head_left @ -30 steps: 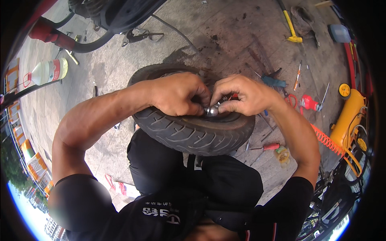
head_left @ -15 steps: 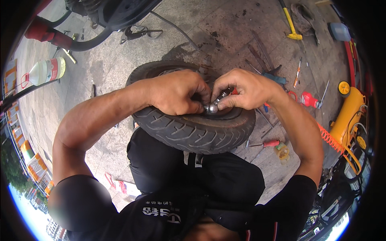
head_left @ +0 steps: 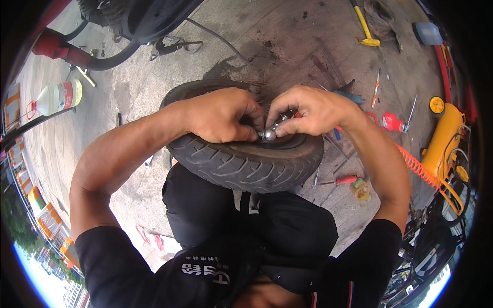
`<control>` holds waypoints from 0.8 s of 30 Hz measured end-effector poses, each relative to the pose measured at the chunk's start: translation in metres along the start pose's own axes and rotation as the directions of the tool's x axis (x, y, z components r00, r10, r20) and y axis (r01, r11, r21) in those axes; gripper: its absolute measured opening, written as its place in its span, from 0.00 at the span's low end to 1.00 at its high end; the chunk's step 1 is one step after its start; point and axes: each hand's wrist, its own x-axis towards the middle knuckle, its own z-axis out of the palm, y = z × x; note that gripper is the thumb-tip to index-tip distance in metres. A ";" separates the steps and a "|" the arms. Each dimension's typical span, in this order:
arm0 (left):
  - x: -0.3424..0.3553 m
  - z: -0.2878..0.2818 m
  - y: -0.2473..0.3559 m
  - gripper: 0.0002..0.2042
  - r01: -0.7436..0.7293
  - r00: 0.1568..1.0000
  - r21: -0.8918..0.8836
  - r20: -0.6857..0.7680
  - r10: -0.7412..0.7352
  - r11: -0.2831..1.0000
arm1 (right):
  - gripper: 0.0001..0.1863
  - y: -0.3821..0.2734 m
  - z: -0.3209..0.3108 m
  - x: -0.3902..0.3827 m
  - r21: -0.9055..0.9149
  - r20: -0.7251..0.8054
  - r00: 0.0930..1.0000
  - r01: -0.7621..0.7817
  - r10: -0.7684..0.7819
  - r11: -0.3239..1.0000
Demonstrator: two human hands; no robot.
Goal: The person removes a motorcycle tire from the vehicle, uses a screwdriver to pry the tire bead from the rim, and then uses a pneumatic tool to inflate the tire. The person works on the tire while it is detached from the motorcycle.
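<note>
A black tyre (head_left: pixel 236 167) with a worn zigzag tread leans against my knees, and its hub side faces up. Over its middle, my right hand (head_left: pixel 313 110) pinches a shiny chromed ratchet wrench (head_left: pixel 268 135) between thumb and fingers. The tool's rounded head points toward my left hand (head_left: pixel 228 115). My left hand is closed, with its thumb and fingertips at the ratchet's head. What else it grips there is hidden by the fingers. Both wrists hang just above the wheel.
A yellow-handled hammer (head_left: pixel 365 28), a screwdriver (head_left: pixel 346 179) and a red bottle (head_left: pixel 393 123) lie to the right. An orange air tank (head_left: pixel 444 141) with a coiled hose (head_left: pixel 418 167) stands beyond. A clear jug (head_left: pixel 56 97) is at left, near a vehicle's dark underside (head_left: pixel 154 20).
The view has shifted slightly. Both hands keep their places over the wheel, still close together around the ratchet's head, with only slight finger movement.
</note>
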 end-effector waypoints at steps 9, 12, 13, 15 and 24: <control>-0.071 0.030 0.039 0.38 -0.079 0.947 0.622 -0.196 0.252 0.779 | 0.15 0.067 -0.002 -0.083 -0.163 -0.664 0.686 -0.521 0.297 0.838; -0.073 0.039 0.030 0.36 -0.111 0.906 0.632 -0.253 0.339 0.767 | 0.16 0.132 0.014 -0.085 -0.256 -0.707 0.581 -0.741 0.403 0.620; -0.072 0.040 0.028 0.36 -0.108 0.889 0.636 -0.282 0.361 0.764 | 0.17 0.153 0.020 -0.083 -0.251 -0.697 0.551 -0.787 0.459 0.564; -0.071 0.035 0.025 0.36 -0.093 0.846 0.651 -0.347 0.404 0.753 | 0.18 0.192 0.035 -0.080 -0.234 -0.701 0.503 -0.832 0.506 0.503; -0.031 -0.042 0.013 0.39 0.015 0.793 0.602 -0.494 0.358 0.798 | 0.20 0.261 0.091 -0.084 -0.252 -0.896 0.413 -0.775 0.163 0.579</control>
